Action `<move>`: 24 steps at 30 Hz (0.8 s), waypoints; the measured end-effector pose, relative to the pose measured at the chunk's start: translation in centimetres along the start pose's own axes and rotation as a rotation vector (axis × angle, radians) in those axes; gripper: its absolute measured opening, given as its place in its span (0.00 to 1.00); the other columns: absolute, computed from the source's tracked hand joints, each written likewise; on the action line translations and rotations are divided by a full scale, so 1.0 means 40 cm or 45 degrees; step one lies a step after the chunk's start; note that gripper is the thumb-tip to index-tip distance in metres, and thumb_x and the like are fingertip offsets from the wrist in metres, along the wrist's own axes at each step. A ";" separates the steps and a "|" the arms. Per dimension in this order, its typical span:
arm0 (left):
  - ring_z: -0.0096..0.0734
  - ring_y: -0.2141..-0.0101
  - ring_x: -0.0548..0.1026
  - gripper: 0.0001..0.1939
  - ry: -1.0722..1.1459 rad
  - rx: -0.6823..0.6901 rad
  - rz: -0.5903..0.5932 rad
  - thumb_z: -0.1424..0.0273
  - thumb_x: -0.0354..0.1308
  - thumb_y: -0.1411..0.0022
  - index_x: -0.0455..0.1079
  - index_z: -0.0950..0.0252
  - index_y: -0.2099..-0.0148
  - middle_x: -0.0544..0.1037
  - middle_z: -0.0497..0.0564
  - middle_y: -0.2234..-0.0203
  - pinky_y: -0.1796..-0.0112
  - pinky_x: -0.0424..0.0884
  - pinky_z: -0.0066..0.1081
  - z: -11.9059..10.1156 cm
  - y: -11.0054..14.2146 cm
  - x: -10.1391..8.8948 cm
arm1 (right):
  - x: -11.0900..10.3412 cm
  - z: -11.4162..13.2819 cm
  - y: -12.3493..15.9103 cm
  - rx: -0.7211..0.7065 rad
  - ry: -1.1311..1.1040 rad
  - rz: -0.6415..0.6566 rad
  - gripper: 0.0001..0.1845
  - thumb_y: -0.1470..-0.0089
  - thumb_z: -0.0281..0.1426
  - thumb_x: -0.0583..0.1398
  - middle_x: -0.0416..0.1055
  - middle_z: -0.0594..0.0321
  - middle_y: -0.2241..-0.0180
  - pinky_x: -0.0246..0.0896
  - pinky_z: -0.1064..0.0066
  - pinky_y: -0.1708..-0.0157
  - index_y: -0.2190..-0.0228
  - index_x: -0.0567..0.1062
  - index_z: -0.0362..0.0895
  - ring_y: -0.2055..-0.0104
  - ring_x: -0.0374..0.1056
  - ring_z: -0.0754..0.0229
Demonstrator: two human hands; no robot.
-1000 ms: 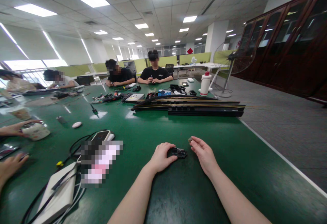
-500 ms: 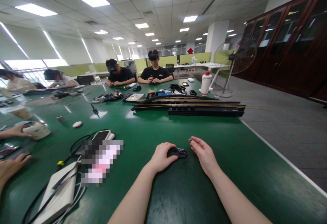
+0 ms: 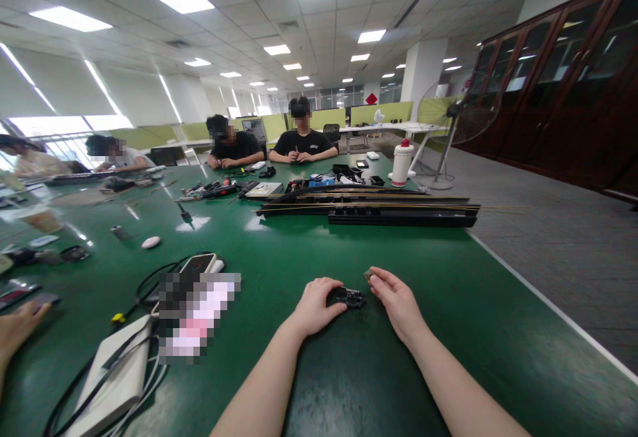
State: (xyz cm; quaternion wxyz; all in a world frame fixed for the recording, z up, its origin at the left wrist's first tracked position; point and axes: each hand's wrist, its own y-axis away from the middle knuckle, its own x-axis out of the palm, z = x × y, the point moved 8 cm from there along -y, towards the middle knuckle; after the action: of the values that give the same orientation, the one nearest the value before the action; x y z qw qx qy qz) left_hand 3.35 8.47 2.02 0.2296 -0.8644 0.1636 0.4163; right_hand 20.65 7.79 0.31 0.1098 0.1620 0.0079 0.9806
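Observation:
My left hand (image 3: 315, 305) rests on the green table (image 3: 309, 251), fingers curled round the left end of a small black part (image 3: 350, 298). My right hand (image 3: 395, 297) lies just right of that part, its fingertips pinched on a tiny dark piece (image 3: 369, 273) held a little above the table. The two hands sit close together near the table's front middle. What the tiny piece is I cannot make out.
A white flat device (image 3: 112, 377) with black cables and a phone (image 3: 197, 264) lie at front left. Long black rails (image 3: 379, 210) cross the table's middle; a white jug (image 3: 401, 163) stands behind. Several people sit at the far end. Another person's hand (image 3: 17, 324) is at the left edge.
My hands have hardly moved; the right fingertips closed slightly on the tiny piece. At the far left, another person's hand and the white cup it held have gone from view.

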 end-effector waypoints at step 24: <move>0.40 0.55 0.67 0.19 0.003 -0.012 0.003 0.65 0.60 0.48 0.66 0.59 0.53 0.72 0.50 0.57 0.53 0.61 0.39 0.000 0.002 -0.002 | 0.075 0.020 0.036 -0.362 0.845 0.360 0.12 0.55 0.34 0.61 0.75 0.60 0.61 0.59 0.58 0.52 0.65 0.77 0.48 0.57 0.68 0.53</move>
State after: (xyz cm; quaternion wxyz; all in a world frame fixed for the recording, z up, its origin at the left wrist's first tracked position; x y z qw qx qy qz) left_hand 3.28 8.43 2.06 0.2247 -0.8659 0.1629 0.4162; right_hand 17.84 7.00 2.10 -0.0138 -0.1816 -0.1154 0.9765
